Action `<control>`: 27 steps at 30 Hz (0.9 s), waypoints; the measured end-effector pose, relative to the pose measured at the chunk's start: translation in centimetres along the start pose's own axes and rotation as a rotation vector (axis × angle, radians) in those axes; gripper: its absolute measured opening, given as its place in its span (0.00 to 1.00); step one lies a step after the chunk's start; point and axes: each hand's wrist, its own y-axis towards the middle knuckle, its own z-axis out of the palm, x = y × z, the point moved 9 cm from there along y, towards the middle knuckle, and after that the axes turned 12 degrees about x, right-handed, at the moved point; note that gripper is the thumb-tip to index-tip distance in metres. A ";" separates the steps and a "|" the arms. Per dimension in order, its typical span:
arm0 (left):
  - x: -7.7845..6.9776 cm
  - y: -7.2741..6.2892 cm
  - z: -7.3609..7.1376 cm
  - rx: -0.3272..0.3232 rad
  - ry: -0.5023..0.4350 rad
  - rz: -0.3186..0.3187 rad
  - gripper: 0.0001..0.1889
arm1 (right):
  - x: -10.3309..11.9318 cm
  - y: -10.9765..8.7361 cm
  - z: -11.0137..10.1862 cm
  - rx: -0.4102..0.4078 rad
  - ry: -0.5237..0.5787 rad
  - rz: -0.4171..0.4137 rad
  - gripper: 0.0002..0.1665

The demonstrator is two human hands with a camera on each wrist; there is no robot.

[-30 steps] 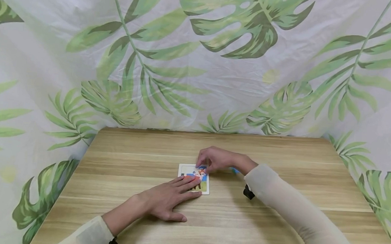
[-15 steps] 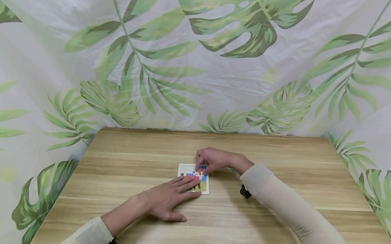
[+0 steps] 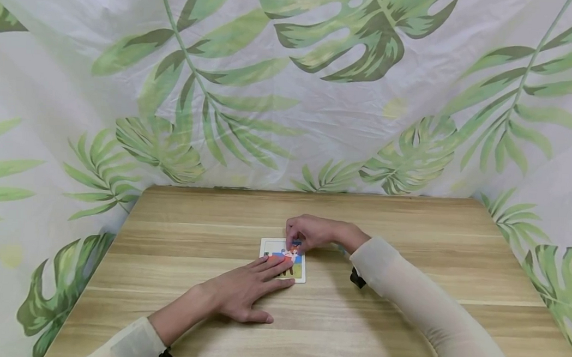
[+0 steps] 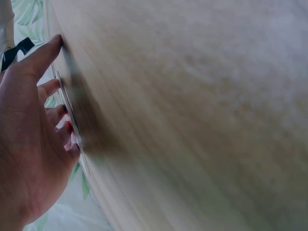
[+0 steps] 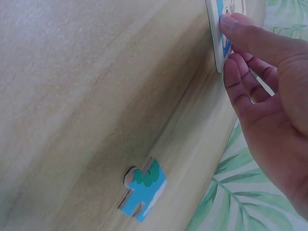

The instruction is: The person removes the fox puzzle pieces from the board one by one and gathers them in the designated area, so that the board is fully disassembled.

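Note:
A small square jigsaw puzzle in a white-bordered tray [image 3: 263,247] lies on the wooden table, partly filled with a colourful animal picture. My left hand [image 3: 244,292] rests flat across its lower left, fingers spread and thumb out on the table. At the top right corner of the tray, my right hand [image 3: 312,232] pinches a puzzle piece [image 3: 295,248] between thumb and forefinger; the fingers hide most of it. In the right wrist view, the thumb [image 5: 236,30] presses the blue part of the picture, just inside the tray's edge.
A loose blue puzzle piece [image 5: 144,190] with green and white patches lies on the table near the right wrist, mostly hidden by that arm in the head view. The wooden table [image 3: 205,212] ends at a leaf-patterned cloth [image 3: 250,116] behind and at both sides.
My right hand has shifted slightly left and closer over the corner of the tray, its forearm moving with it. The left hand stays in place on the puzzle.

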 end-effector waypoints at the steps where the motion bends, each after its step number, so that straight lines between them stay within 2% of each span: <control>1: 0.0 0.0 0.0 -0.001 -0.002 0.001 0.42 | 0.0 0.0 0.0 0.001 0.002 0.002 0.11; 21: -0.1 0.0 -0.2 0.016 -0.024 -0.009 0.43 | 0.5 -0.3 -0.1 -0.021 0.014 -0.010 0.11; 27: 0.0 0.1 0.0 0.036 -0.039 -0.022 0.43 | -0.3 -0.5 0.1 -0.062 0.077 0.010 0.13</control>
